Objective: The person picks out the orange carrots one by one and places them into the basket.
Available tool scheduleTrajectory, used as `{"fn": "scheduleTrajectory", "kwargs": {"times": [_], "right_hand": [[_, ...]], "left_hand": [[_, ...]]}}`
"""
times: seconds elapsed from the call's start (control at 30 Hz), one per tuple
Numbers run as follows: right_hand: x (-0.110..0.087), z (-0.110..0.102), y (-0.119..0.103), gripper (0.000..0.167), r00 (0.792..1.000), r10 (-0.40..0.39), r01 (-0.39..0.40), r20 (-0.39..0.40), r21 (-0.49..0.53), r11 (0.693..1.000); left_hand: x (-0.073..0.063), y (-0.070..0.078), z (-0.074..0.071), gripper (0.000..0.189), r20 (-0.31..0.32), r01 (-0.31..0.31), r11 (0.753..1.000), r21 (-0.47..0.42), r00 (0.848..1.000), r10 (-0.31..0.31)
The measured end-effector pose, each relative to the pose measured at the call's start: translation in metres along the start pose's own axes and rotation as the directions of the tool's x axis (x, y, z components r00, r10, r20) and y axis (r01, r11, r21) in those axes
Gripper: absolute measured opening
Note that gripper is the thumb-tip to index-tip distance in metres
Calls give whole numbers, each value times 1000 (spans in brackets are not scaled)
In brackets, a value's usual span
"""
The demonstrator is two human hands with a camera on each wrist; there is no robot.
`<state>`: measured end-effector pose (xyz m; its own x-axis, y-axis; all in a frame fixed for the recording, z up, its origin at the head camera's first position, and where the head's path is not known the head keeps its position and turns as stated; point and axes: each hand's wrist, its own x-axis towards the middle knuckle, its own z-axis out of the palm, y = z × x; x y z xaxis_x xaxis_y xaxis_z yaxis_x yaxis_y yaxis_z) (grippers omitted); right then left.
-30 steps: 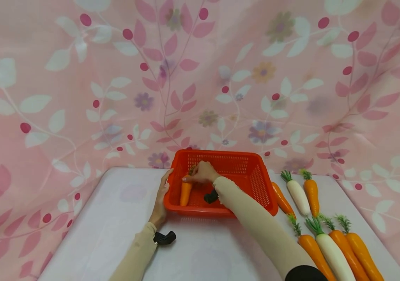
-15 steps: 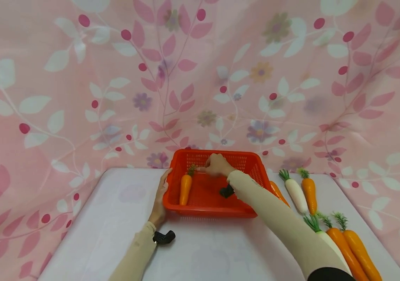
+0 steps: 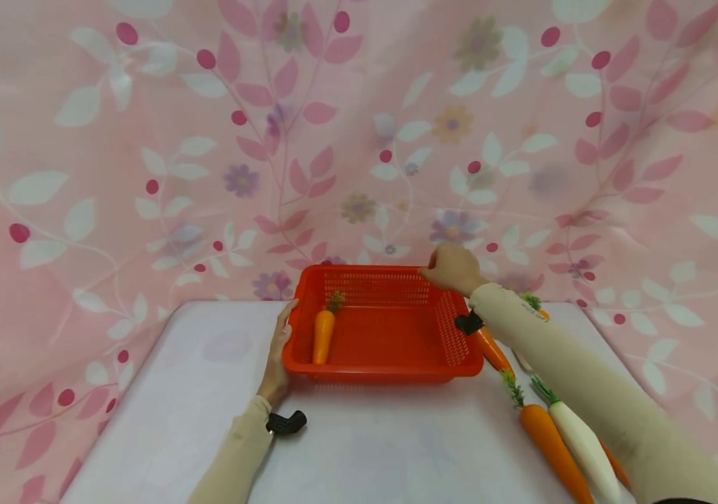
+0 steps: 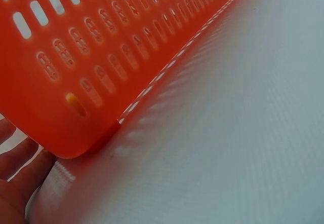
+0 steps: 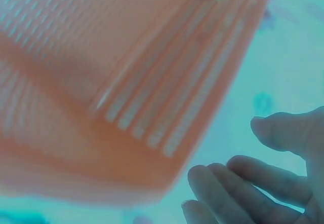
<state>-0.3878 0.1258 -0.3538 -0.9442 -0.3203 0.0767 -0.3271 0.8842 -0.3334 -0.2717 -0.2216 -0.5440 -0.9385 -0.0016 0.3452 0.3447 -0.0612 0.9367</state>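
Note:
A red plastic basket (image 3: 384, 371) with slotted walls stands on the table, and one orange carrot (image 3: 324, 337) with a green top lies in it along the left side. My left hand (image 3: 278, 350) rests against the basket's left wall with fingers extended; in the left wrist view its fingers (image 4: 20, 155) lie beside the basket's corner. My right hand (image 3: 453, 269), holding nothing, is over the back right corner of the basket. The right wrist view has its thumb and fingers (image 5: 268, 178) loosely bent and apart, just outside the basket rim.
Right of the basket lie a carrot (image 3: 494, 352), a nearer carrot (image 3: 551, 444) and a white radish (image 3: 586, 448). My right sleeve (image 3: 560, 357) covers other vegetables there. A pink floral cloth (image 3: 359, 140) hangs behind the white-covered table (image 3: 384, 441).
My right hand has let go of the carrot, leaving it in the basket's left side, and has moved right and up toward the back right corner. My left hand stays at the basket.

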Motion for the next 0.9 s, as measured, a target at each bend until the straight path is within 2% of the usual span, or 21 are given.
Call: {"fn": "scheduleTrajectory", "kwargs": {"times": [0.13, 0.27, 0.4, 0.6, 0.73, 0.9], "right_hand": [[-7, -12, 23, 37, 1000, 29, -29, 8, -23, 999], [-12, -14, 46, 44, 995, 51, -45, 89, -68, 997], [-21, -11, 62, 50, 979, 87, -69, 187, -103, 992], [-30, 6, 83, 61, 952, 126, -102, 279, -98, 990], [-37, 22, 93, 57, 947, 125, -116, 295, -51, 992], [-48, 39, 103, 53, 939, 155, -172, 308, 28, 985]], "left_hand": [[0, 1, -3, 56, -5, -6, 1000, -3, 1000, 6], [0, 3, -3, 57, -9, -7, 1000, -11, 1000, 7], [-1, 6, -3, 57, -9, -3, 1000, -6, 1000, 3], [-1, 6, -3, 57, -5, 1, 1000, 15, 1000, -1], [0, 3, -2, 57, -3, 0, 1000, 10, 1000, 0], [-1, -1, 1, 57, 4, -1, 1000, -12, 1000, 1]]}}
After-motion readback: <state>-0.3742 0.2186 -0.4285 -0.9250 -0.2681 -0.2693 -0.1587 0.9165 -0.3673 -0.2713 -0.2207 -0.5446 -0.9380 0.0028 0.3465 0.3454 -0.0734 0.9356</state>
